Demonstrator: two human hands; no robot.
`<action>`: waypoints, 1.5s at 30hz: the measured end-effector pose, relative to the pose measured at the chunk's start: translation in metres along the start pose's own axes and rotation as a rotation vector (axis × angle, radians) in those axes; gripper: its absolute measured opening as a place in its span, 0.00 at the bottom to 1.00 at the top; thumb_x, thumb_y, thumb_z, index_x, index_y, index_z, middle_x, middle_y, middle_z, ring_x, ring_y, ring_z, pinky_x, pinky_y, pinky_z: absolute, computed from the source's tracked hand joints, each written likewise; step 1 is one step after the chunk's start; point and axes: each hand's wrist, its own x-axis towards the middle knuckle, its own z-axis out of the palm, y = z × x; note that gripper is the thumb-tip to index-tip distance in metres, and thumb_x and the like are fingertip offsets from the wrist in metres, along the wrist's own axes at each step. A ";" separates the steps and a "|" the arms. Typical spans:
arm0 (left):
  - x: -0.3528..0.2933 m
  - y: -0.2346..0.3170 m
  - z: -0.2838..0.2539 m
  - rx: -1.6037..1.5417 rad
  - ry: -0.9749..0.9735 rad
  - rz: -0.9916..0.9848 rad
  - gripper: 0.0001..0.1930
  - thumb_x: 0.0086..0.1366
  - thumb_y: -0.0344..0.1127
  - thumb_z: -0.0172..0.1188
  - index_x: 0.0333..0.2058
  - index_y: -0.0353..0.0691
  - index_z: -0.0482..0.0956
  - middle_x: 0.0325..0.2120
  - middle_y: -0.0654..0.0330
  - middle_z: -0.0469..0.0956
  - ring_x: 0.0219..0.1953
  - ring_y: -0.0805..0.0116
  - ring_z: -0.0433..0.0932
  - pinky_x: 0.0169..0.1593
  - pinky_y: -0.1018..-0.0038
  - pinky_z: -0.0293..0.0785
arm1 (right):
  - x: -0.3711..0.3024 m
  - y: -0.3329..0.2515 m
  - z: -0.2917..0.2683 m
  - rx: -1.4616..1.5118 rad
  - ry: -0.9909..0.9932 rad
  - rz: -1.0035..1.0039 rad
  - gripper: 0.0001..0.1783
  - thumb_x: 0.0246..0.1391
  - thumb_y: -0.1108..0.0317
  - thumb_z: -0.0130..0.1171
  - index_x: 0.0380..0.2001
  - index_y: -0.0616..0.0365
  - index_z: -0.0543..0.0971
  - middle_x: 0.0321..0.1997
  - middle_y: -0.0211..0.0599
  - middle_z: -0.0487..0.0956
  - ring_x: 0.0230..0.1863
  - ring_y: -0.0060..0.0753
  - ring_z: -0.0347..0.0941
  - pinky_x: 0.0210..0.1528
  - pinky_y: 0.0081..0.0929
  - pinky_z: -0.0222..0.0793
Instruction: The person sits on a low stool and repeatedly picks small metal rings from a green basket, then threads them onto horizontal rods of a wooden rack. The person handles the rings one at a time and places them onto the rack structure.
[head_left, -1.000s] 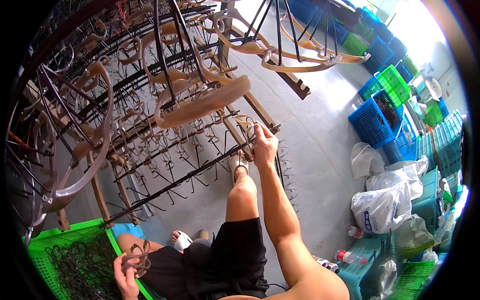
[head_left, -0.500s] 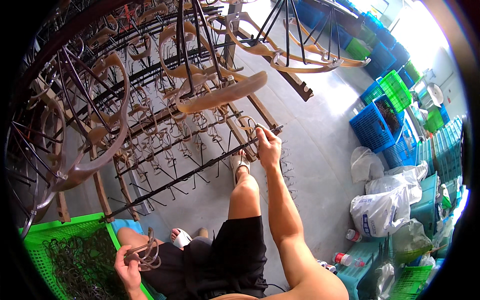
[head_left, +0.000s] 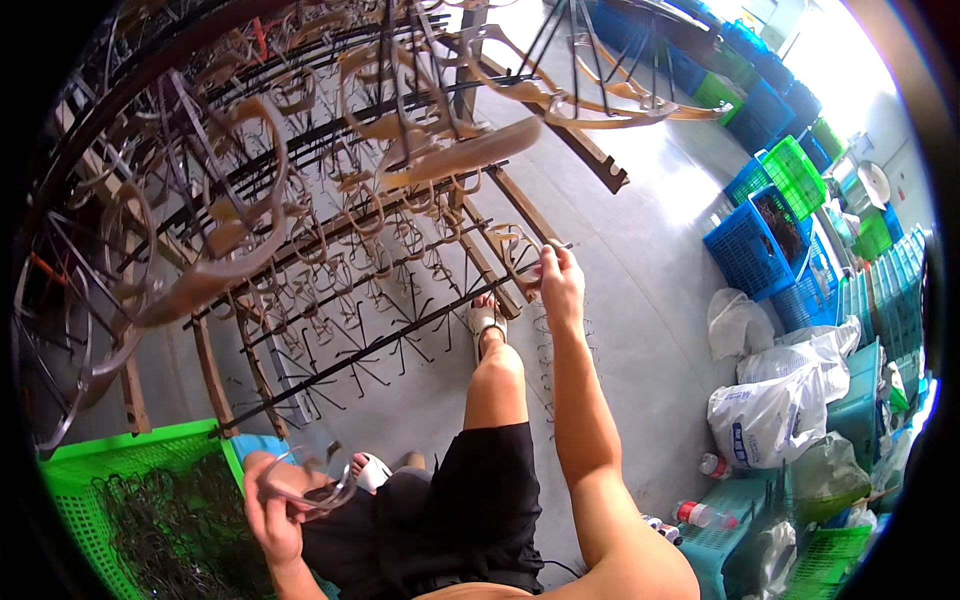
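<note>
My right hand reaches up and pinches a tan curved frame piece at the near end of a dark metal rack whose bars carry many such hung pieces. Low at the left, my left hand holds a small bunch of thin dark frame pieces above my lap. Beside it sits a green plastic crate filled with a tangle of dark frame pieces. My bare legs and white sandals show below the rack.
Large tan looped pieces hang overhead. Blue and green crates stand stacked at the right by the grey concrete floor. White and clear sacks, teal crates and small bottles crowd the lower right. Wooden legs prop the rack.
My left hand has risen from the crate's edge with the bunch of pieces. My right hand stays at the rack's end, shifted slightly right and down in the picture as my head moved.
</note>
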 end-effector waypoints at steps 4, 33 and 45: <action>0.007 -0.021 0.011 -0.418 -0.304 -0.135 0.16 0.65 0.37 0.50 0.49 0.37 0.68 0.22 0.58 0.72 0.13 0.77 0.61 0.15 0.84 0.55 | -0.099 -0.011 0.015 -0.760 -0.269 -0.806 0.29 0.54 0.62 0.57 0.55 0.64 0.64 0.56 0.53 0.59 0.51 0.49 0.64 0.53 0.45 0.62; 0.027 -0.033 0.091 0.028 -0.545 -0.265 0.16 0.59 0.30 0.55 0.46 0.34 0.70 0.21 0.67 0.69 0.21 0.82 0.64 0.24 0.85 0.59 | -0.111 -0.012 0.054 0.136 -0.230 -0.009 0.06 0.59 0.67 0.51 0.34 0.57 0.75 0.20 0.26 0.70 0.19 0.17 0.65 0.21 0.16 0.62; 0.046 0.018 0.095 0.676 -0.888 0.348 0.08 0.55 0.36 0.62 0.26 0.37 0.78 0.19 0.54 0.75 0.21 0.52 0.75 0.24 0.66 0.70 | -0.118 -0.076 0.018 -0.498 -1.504 -0.582 0.15 0.50 0.56 0.60 0.38 0.53 0.78 0.41 0.35 0.77 0.47 0.41 0.72 0.55 0.47 0.57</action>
